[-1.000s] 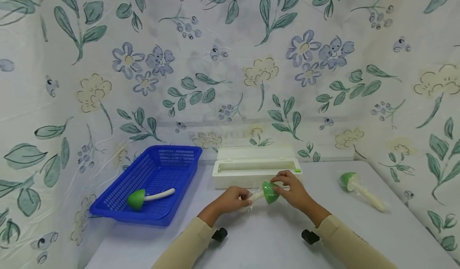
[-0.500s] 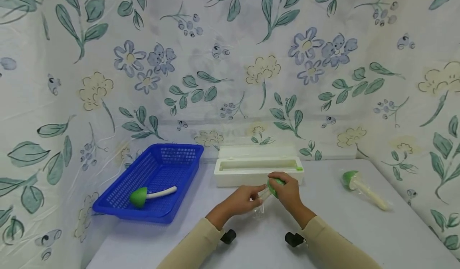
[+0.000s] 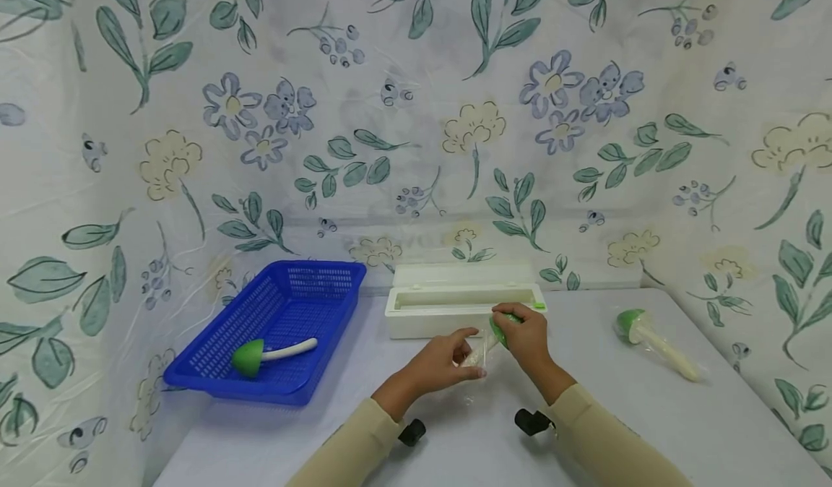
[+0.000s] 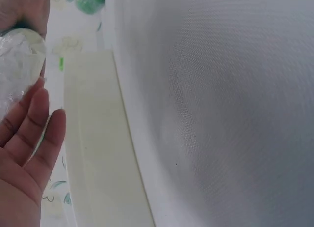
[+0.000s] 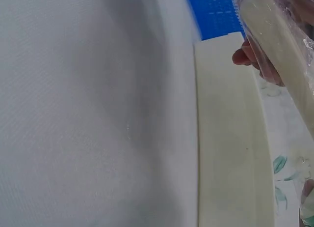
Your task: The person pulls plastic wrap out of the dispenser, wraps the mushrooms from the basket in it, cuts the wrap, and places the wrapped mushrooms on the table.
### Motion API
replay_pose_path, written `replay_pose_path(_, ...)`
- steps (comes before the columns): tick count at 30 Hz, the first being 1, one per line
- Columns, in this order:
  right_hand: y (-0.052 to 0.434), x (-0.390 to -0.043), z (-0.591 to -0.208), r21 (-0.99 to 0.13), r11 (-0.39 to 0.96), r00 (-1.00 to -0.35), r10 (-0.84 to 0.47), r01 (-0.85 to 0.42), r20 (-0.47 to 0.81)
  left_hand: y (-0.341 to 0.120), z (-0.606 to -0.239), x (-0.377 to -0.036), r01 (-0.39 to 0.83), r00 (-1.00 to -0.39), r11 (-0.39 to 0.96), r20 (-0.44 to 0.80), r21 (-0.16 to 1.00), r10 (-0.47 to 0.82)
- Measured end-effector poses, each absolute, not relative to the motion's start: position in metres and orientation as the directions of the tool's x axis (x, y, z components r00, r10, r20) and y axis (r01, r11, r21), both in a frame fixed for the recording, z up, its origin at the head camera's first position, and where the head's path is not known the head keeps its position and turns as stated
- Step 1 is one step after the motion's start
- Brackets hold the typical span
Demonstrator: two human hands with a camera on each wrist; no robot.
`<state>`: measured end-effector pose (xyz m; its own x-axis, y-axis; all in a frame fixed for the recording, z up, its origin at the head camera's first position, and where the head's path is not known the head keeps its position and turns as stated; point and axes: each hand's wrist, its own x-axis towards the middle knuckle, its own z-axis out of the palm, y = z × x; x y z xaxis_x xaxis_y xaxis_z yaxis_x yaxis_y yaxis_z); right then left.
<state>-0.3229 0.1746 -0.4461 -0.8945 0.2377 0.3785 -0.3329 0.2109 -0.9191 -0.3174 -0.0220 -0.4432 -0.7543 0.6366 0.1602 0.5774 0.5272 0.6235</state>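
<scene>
My right hand (image 3: 528, 337) grips the green cap of a mushroom-shaped piece (image 3: 500, 330) just in front of the white box. Its pale stem (image 5: 274, 38) slants down to the left inside a clear plastic wrapper (image 3: 477, 357). Around the wrapped stem end, my left hand (image 3: 437, 365) has its thumb and forefinger spread apart, with the plastic between them. Seen from the left wrist, the fingers (image 4: 37, 114) are nearly straight beside the crinkled plastic. Much of the cap is hidden by the right hand.
A blue basket (image 3: 325, 321) at left holds an unwrapped mushroom-shaped piece (image 3: 248, 358). Behind the hands stands a long white box (image 3: 422, 324), its lid (image 3: 461, 274) raised. Another wrapped mushroom-shaped piece (image 3: 656, 342) lies at the right of the white table (image 3: 611, 407).
The right hand has closed more fully over the green cap. The left hand has shifted right along the wrapper, and its thumb and forefinger have spread apart. The piece tilts more.
</scene>
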Motion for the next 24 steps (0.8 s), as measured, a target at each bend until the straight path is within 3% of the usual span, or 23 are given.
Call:
replay_pose_path(8, 0.173, -0.324, -0.439, -0.908, 0.251, -0.88, 0.261, -0.335, 0.397, -0.019, -0.443, -0.317, 0.643, -0.727, 0.518, 0.236, 0.565, 0.645)
replay_pose_path(13, 0.168, -0.323, -0.433, -0.921, 0.231, -0.886, 0.277, -0.313, 0.371, -0.013, -0.448, -0.318, 0.713, -0.699, 0.638, 0.356, 0.289, 0.62)
replay_pose_path(17, 0.162, -0.322, -0.434, -0.935, 0.198, -0.902, 0.269, -0.293, 0.339, -0.01, -0.453, -0.315, 0.698, -0.663, 0.708, 0.468, 0.105, 0.584)
replay_pose_path(20, 0.159, -0.321, -0.435, -0.931, 0.192, -0.901, 0.254, -0.31, 0.352, -0.008, -0.454, -0.313, 0.658, -0.708, 0.736, 0.461, 0.157, 0.535)
replay_pose_path(24, 0.163, -0.321, -0.433, -0.923, 0.19, -0.896, 0.238, -0.335, 0.374, -0.007, -0.452, -0.313, 0.534, -0.846, 0.714, 0.295, 0.454, 0.445)
